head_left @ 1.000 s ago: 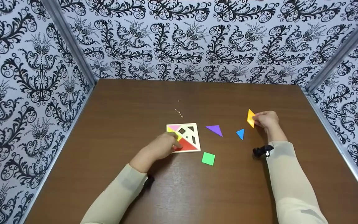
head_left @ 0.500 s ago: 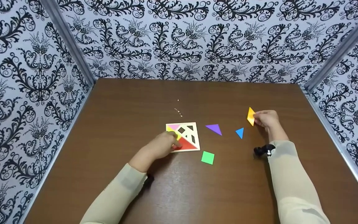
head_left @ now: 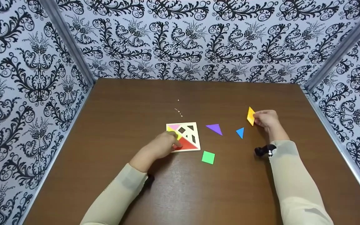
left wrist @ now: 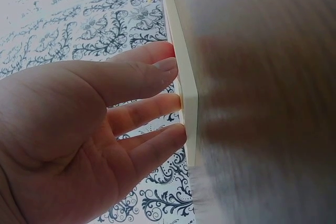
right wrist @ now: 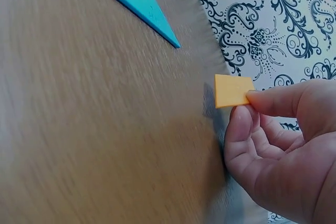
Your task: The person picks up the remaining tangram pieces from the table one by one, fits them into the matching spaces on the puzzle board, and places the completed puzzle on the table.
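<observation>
Set on a brown wooden table (head_left: 180, 200) with a soft sheen near the front, enclosed behind and at both sides by white walls (head_left: 180, 40) scrolled in black, with grey metal posts (head_left: 69, 40) at the corners. Scattered on the wood: a purple triangle (head_left: 216, 128), a blue triangle (head_left: 240, 132), a green square (head_left: 208, 157) and, beyond a cream board (head_left: 199, 147), a few pale specks (head_left: 179, 112). Visible only from the head: pink piece (head_left: 174, 126), yellow piece (head_left: 169, 128) and red piece (head_left: 186, 144) seated in the board, beside dark cut-outs (head_left: 182, 130). Seen only from the left wrist: the thick side of the board and the palm of the left hand (head_left: 164, 144), with fingers apart, slightly bent, tips resting on the board. Clearest from the right wrist: thumb and fingertip of the right hand (head_left: 267, 119) pinching an orange parallelogram (head_left: 250, 116) by its edge, to the right of the blue triangle and a little farther back. Hard to tell whether touching the table or just above. Tilted up on edge, long axis running nearly far-to-near in the head view, upper tip pointing toward the back wall and slightly left, lower tip toward the front.
</observation>
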Motion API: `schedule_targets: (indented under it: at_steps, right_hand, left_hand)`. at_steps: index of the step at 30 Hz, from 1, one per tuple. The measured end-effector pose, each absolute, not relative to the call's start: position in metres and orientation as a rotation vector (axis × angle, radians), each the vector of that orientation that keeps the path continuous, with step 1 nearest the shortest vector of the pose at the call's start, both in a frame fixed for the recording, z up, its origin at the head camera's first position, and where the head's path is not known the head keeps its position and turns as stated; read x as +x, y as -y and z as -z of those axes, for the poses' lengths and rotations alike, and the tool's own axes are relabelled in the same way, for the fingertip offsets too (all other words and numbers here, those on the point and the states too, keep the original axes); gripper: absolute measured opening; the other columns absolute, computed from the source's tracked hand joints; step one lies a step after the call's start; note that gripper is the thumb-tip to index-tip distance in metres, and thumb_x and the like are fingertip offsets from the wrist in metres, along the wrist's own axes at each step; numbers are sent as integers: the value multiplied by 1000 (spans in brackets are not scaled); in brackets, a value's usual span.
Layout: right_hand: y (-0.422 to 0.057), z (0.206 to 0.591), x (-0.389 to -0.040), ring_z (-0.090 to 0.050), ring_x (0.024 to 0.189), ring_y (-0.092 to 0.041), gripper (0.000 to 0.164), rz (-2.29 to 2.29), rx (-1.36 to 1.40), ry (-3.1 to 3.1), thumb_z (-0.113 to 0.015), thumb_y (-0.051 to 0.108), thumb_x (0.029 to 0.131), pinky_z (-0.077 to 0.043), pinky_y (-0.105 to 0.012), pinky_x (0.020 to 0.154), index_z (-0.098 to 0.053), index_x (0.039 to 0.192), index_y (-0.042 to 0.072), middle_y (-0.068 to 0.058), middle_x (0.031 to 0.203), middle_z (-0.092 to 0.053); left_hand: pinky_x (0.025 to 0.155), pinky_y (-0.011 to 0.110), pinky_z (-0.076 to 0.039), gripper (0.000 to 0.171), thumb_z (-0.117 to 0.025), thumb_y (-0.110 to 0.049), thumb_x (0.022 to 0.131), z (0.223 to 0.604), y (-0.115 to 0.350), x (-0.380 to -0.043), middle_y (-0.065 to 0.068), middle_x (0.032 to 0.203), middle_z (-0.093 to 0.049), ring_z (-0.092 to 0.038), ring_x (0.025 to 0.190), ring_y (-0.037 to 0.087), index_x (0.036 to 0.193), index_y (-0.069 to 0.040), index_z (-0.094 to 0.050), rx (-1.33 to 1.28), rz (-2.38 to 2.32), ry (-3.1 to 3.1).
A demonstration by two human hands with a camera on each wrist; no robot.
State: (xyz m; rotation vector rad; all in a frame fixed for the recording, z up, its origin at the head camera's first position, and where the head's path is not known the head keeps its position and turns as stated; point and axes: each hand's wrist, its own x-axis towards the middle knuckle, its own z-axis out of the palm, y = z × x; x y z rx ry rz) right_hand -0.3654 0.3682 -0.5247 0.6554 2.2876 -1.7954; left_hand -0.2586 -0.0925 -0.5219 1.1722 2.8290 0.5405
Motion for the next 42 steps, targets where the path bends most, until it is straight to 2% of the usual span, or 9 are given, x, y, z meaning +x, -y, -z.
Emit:
schedule_targets:
  at_steps: [4,6,11,16,22,28,33,36,42]
  right_hand:
    - [-366,520,-364,-62,74,-5,50,1817,668,-2201,-65,12,105,-59,-14,77,-51,150,-5,-8,118,-56]
    - [-364,520,-363,-62,76,-5,52,1820,665,-2188,-64,13,105,-59,-14,79,-49,152,-4,-8,120,-55]
    - [-358,518,-359,-62,76,-6,54,1823,620,-2191,-64,12,105,-59,-14,78,-47,153,-6,-7,115,-57]
    - [-346,513,-356,-60,73,-5,50,1804,543,-2235,-62,11,105,-57,-13,74,-48,149,-10,-9,115,-55]
    - [-329,509,-353,-61,70,-4,43,1776,416,-2306,-61,7,104,-56,-13,68,-53,140,-16,-8,103,-60]
    - [-312,511,-349,-60,70,-6,36,1773,386,-2300,-61,6,104,-57,-14,69,-56,134,-13,-9,103,-59]
    - [-300,514,-346,-60,69,-6,28,1783,388,-2276,-62,5,104,-57,-14,68,-59,128,-11,-8,100,-60]
    - [-292,514,-344,-61,69,-6,26,1788,375,-2262,-62,5,104,-57,-15,68,-60,126,-11,-8,99,-60]
    - [-274,511,-340,-61,69,-7,25,1823,333,-2231,-61,4,104,-57,-16,68,-60,123,-11,-9,99,-61]
  left_hand:
    - [94,46,-60,24,-73,2,93,522,93,-260,17,113,-74,-71,105,33,106,-13,-86,1161,-548,-2832]
    - [88,45,-60,24,-73,2,93,522,93,-259,15,108,-73,-70,98,31,105,-14,-87,1167,-549,-2833]
    - [77,42,-56,21,-74,1,92,523,93,-259,11,96,-68,-64,85,27,100,-14,-87,1196,-539,-2833]
    - [83,44,-58,23,-75,2,92,524,93,-259,13,103,-71,-68,92,30,102,-14,-87,1201,-549,-2831]
    - [77,41,-56,22,-76,1,92,526,94,-261,9,95,-70,-65,85,26,100,-16,-87,1228,-513,-2836]
    - [70,38,-51,20,-74,2,92,526,94,-261,9,88,-67,-59,77,24,92,-14,-85,1284,-485,-2837]
    - [74,40,-55,21,-73,2,92,527,93,-260,10,92,-69,-63,82,26,94,-15,-85,1281,-487,-2830]
    - [73,40,-54,21,-72,3,92,527,93,-261,10,92,-68,-63,81,26,92,-14,-84,1286,-483,-2829]
    - [65,32,-43,22,-71,5,91,525,93,-261,7,85,-62,-51,73,19,88,-15,-82,1283,-486,-2831]
